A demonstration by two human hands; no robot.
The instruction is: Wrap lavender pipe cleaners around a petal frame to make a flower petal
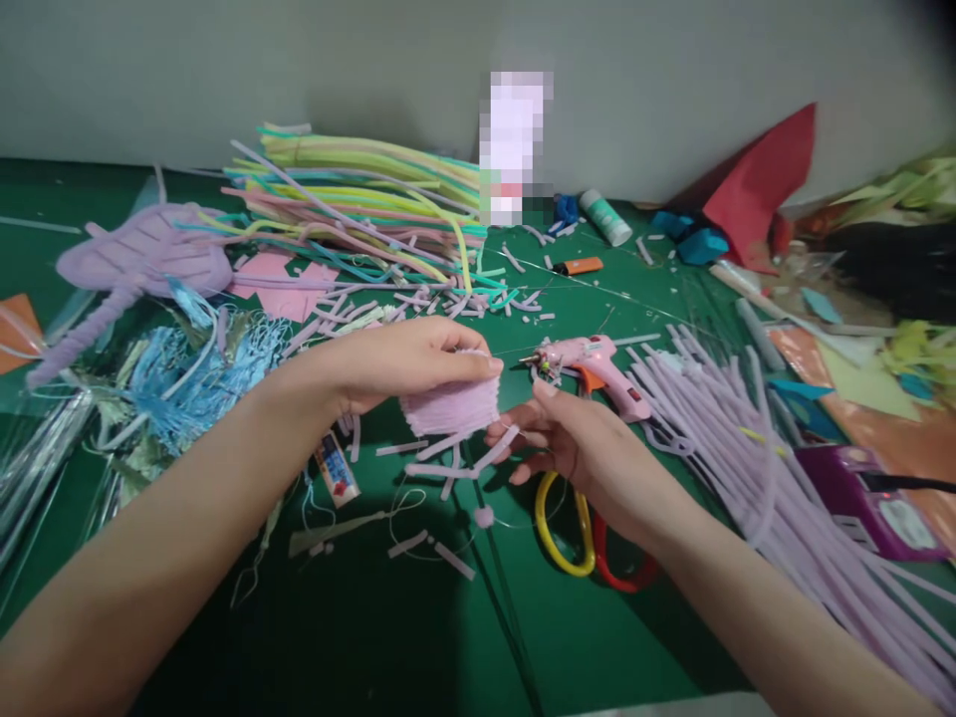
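Note:
My left hand (pixel 418 363) is closed on a small lilac panel (pixel 452 403) of fuzzy pipe cleaner rows laid side by side, thumb on top. Close to the panel's lower right corner is my right hand (pixel 560 433), its thumb apart from the curled fingers. A short lilac pipe cleaner piece (pixel 497 450) shows by those fingertips; whether they touch it I cannot tell. Beyond the right hand a pink hot glue gun (pixel 587 358) lies with its nozzle pointing left. Below that hand are scissors with yellow and red handles (pixel 557 533), their blades hidden.
Lilac pipe cleaners (pixel 717 448) lie in a bundle at right, beside a purple device (pixel 870 498). Multicoloured pipe cleaners (pixel 358 199) are heaped at the back. Blue tassels (pixel 216 368) and a lilac pipe cleaner shape (pixel 149 249) lie left. An orange lighter (pixel 581 266) lies behind the glue gun.

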